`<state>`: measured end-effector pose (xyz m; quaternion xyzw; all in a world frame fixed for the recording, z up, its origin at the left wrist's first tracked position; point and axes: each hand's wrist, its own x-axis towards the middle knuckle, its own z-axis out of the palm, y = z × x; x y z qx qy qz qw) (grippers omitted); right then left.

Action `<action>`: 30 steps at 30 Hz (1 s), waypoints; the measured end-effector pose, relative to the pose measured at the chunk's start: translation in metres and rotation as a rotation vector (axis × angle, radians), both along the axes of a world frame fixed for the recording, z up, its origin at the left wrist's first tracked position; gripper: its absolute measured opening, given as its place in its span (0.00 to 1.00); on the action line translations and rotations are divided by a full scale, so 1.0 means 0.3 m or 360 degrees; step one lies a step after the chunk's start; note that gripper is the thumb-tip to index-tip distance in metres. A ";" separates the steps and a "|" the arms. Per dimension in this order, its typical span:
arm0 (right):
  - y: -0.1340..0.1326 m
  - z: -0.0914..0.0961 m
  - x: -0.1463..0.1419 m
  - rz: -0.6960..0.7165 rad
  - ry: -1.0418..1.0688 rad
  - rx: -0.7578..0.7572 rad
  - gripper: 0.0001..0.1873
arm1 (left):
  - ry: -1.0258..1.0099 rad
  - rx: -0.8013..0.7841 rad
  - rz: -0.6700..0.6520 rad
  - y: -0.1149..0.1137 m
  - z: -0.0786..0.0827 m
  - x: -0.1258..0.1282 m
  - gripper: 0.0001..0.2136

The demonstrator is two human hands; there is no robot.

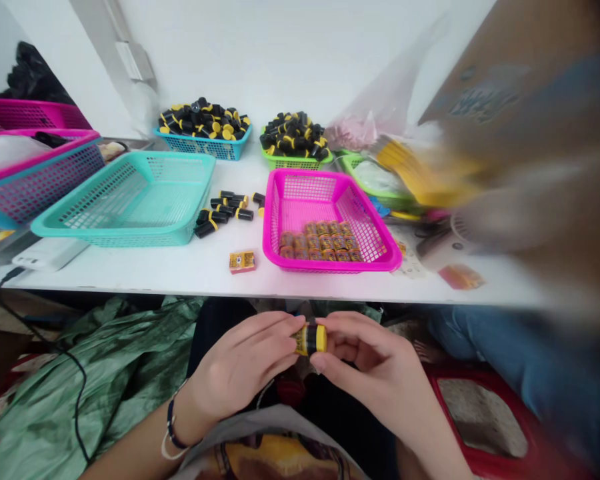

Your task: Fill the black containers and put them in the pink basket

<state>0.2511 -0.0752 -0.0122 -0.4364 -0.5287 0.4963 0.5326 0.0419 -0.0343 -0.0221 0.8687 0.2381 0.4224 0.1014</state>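
Observation:
Below the table edge, my left hand [243, 363] and my right hand [375, 367] both pinch a small black cylinder with yellow ends [310, 339], held between their fingertips. Its yellow band looks like tape or a label. On the white table [145, 270], several loose matching cylinders [225, 210] lie beside a turquoise basket [130, 230]. A magenta basket [300, 200] holds rows of cylinders in printed gold and red wrappers [317, 241]. A small printed wrapper [243, 262] lies in front of it.
At the back, a blue basket [203, 143] and a green basket [295, 160] hold heaped cylinders. Stacked pink baskets [35, 117] stand at left. A blurred cardboard sheet [525, 87] covers the upper right. A person's denim-clad leg [520, 353] sits right, beside a red stool [480, 420].

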 end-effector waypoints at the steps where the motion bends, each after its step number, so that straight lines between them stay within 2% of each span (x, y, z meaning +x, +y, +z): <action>1: 0.005 -0.003 -0.003 0.0018 0.0017 -0.0021 0.19 | -0.0008 0.0023 0.0001 0.003 -0.004 -0.003 0.10; 4: 0.017 -0.010 -0.005 0.0045 -0.0005 -0.0003 0.20 | -0.0040 -0.0078 0.0001 0.006 -0.016 -0.007 0.12; 7: 0.021 -0.004 0.001 0.0067 -0.0126 0.0109 0.22 | -0.0163 -0.0428 0.0048 -0.006 -0.033 -0.003 0.17; 10: 0.022 0.013 0.006 0.0050 -0.0234 0.0318 0.21 | -0.0488 -0.0731 0.0061 -0.026 -0.053 0.013 0.28; 13: 0.021 0.029 0.009 0.0001 -0.0397 0.0586 0.17 | -0.0919 -0.1141 -0.0162 -0.038 -0.054 0.044 0.36; 16: 0.009 0.038 0.014 -0.0114 -0.0744 0.0791 0.17 | -0.1254 -0.1561 -0.0413 -0.034 -0.031 0.075 0.36; 18: -0.004 0.039 0.014 -0.0179 -0.1036 0.0915 0.19 | -0.1404 -0.1741 -0.0474 -0.025 -0.013 0.086 0.36; 21: -0.019 0.029 0.001 -0.0159 -0.1376 0.1069 0.26 | -0.1522 -0.1894 -0.0520 -0.012 0.009 0.087 0.35; 23: -0.021 0.014 -0.015 -0.0150 -0.1446 0.1092 0.31 | -0.1580 -0.1936 -0.0560 -0.005 0.016 0.082 0.35; 30: -0.002 -0.028 -0.063 -0.0368 -0.1401 0.1183 0.24 | -0.1611 -0.2027 -0.0612 0.002 0.014 0.090 0.34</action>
